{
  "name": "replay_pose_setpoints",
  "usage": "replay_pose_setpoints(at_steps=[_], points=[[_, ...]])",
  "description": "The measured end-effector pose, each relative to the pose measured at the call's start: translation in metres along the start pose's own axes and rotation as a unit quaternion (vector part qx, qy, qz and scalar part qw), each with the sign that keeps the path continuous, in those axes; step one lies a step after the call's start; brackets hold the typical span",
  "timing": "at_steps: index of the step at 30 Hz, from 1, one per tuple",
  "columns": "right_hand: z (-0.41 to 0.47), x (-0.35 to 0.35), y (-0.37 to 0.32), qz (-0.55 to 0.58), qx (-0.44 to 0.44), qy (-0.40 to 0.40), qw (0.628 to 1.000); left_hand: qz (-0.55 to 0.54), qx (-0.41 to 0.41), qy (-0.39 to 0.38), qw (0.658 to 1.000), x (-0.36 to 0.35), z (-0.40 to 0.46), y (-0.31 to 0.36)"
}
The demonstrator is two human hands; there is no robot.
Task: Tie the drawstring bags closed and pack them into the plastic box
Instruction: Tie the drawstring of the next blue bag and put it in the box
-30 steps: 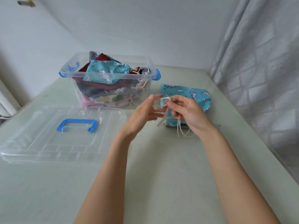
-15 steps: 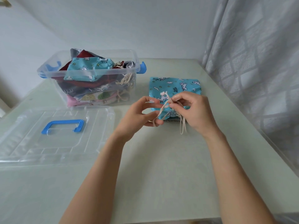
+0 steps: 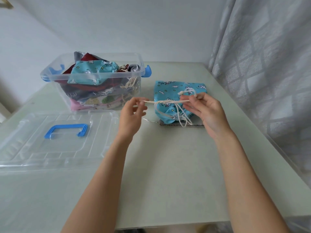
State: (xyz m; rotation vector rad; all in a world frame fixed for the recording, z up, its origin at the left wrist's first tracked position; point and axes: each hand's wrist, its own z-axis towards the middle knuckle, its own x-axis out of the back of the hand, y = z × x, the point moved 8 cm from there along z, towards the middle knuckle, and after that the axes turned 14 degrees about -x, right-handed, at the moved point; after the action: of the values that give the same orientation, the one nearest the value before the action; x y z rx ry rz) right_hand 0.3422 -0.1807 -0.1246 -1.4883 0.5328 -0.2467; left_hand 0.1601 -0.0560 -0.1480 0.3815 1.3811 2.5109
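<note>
1. Pale green table [image 3: 168, 165] against a plain white wall, with a patterned grey curtain [image 3: 269, 73] hanging along its right edge
2. Left hand [image 3: 132, 115] is raised above the table with thumb and forefinger pinched on one end of the cream cord [image 3: 165, 102]; the other fingers curl loosely underneath
3. Right hand [image 3: 204, 110] pinches the other side of the same cord between thumb and fingers, palm turned toward the left hand — a knotted loop of cord arches just above its fingertips
4. Between the two hands the cord runs taut and roughly level, with a twist in it close to the left hand; more strands drop from it to the gathered neck of the bag
5. Blue bag [image 3: 170, 88], printed with white unicorns, clouds and stars, lies flat on the table right behind the hands, its gathered neck pointing toward the person, loose cord ends trailing over the edge of a thin grey sheet [image 3: 196, 126] beneath it
6. Clear plastic box [image 3: 138, 59] with blue clips stands to the left of the bag, well apart from it, and is heaped with fabric bags — another blue one sits on top
7. Clear lid [image 3: 25, 148] with a blue handle [image 3: 65, 131] lies flat on the table in front of the box, near the left forearm
</note>
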Motion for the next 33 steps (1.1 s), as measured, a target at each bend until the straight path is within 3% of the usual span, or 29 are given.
replay_pose_setpoints(at_steps=[2,6,10,12,14,16,19,21,23,25,28,33], points=[[0.002,0.006,0.006,0.106,-0.046,-0.037,0.993,-0.145,0.076,0.045,0.985,0.0,-0.002,-0.008],[0.003,0.021,0.013,0.195,-0.064,0.005,0.979,-0.428,0.15,0.102,0.886,-0.003,0.0,-0.015],[0.001,0.035,0.01,0.175,-0.058,0.059,0.981,-0.495,0.166,0.121,0.844,-0.006,-0.001,-0.011],[0.0,0.036,0.011,0.121,-0.054,0.076,0.988,-0.418,0.176,0.126,0.883,-0.003,-0.005,-0.016],[0.001,0.04,0.013,0.054,-0.051,0.105,0.992,-0.209,0.122,0.086,0.966,0.009,-0.003,-0.013],[0.0,0.048,0.012,-0.021,-0.037,0.151,0.988,0.029,0.018,0.003,0.999,0.011,-0.002,0.003],[-0.002,0.067,0.005,-0.162,-0.01,0.235,0.958,0.277,-0.092,-0.129,0.948,-0.003,-0.007,0.022],[-0.004,0.078,-0.001,-0.256,0.003,0.283,0.924,0.346,-0.133,-0.197,0.907,-0.015,-0.01,0.022],[-0.005,0.081,-0.002,-0.342,-0.014,0.295,0.892,0.362,-0.148,-0.232,0.891,-0.025,-0.011,0.018],[-0.005,0.075,0.004,-0.415,-0.049,0.28,0.864,0.368,-0.167,-0.239,0.883,-0.032,-0.014,0.015],[-0.003,0.053,0.006,-0.478,-0.027,0.234,0.846,0.404,-0.202,-0.228,0.863,-0.043,-0.016,0.019],[-0.002,0.022,0.017,-0.586,-0.017,0.124,0.801,0.415,-0.215,-0.184,0.865,-0.046,-0.014,0.024]])
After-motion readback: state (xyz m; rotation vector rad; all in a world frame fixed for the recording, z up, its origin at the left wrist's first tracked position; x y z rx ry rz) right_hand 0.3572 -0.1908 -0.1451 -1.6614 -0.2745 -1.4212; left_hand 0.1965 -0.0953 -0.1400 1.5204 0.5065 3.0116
